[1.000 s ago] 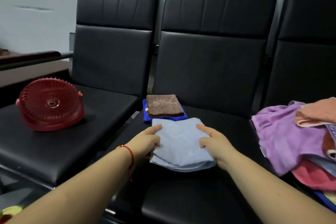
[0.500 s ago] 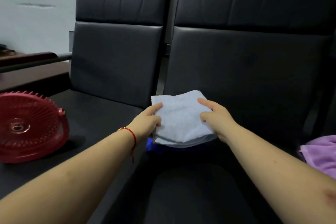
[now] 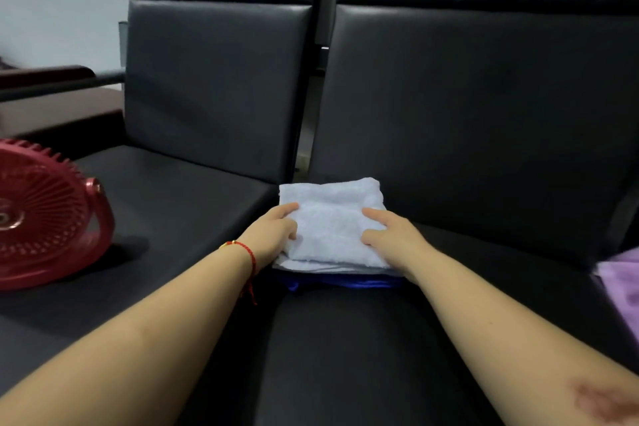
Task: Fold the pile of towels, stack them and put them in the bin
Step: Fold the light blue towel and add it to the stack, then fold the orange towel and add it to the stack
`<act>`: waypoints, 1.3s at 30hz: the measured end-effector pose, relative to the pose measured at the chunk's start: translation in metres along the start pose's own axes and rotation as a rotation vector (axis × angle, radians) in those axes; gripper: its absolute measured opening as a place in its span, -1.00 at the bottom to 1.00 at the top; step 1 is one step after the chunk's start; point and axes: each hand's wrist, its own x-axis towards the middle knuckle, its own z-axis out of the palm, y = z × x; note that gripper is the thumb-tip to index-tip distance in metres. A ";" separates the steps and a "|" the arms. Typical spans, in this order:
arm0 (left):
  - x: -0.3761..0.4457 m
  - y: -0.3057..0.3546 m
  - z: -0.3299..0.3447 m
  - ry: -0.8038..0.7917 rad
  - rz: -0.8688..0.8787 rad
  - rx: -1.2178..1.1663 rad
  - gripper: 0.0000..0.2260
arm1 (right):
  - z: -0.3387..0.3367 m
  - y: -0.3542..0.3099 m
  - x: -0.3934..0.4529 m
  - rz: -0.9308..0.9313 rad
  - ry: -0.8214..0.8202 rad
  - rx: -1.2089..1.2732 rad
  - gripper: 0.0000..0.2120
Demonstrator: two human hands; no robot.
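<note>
A folded light blue towel point(image 3: 330, 221) lies on top of a small stack on the middle black seat. Only the dark blue towel's point(image 3: 345, 284) front edge shows beneath it; the brown towel is hidden. My left hand point(image 3: 273, 235) grips the light blue towel's left edge, thumb on top and fingers under. My right hand point(image 3: 390, 235) holds the right edge the same way. A corner of the purple towel point(image 3: 622, 290) from the unfolded pile shows at the right edge.
A red round basket point(image 3: 45, 218) stands tilted on the left black seat point(image 3: 173, 211). Seat backs rise right behind the stack. A dark wooden ledge point(image 3: 52, 79) runs at the far left. The front of the middle seat point(image 3: 345, 356) lies between my forearms.
Both hands carried the light blue towel forward from the seat front and set it down on the brown and dark blue stack. The view shifted left, so most of the unfolded pile left the frame.
</note>
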 end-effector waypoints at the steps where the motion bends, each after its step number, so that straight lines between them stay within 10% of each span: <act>1: -0.006 -0.001 0.000 -0.005 -0.001 0.025 -0.47 | 0.001 0.001 -0.007 -0.004 -0.005 -0.022 -0.46; 14: -0.118 0.044 0.014 0.217 0.080 0.536 -0.42 | -0.040 0.023 -0.161 -0.038 0.137 -0.032 -0.45; 29: -0.332 0.209 0.267 -0.430 0.671 0.550 -0.55 | -0.271 0.093 -0.391 0.191 0.754 -0.558 -0.54; 35: -0.357 0.218 0.309 -0.582 0.677 0.466 -0.54 | -0.303 0.136 -0.408 0.295 0.930 -0.206 -0.32; 39: -0.356 0.220 0.334 -0.654 0.581 0.308 -0.54 | -0.297 0.155 -0.396 0.299 0.892 -0.048 -0.61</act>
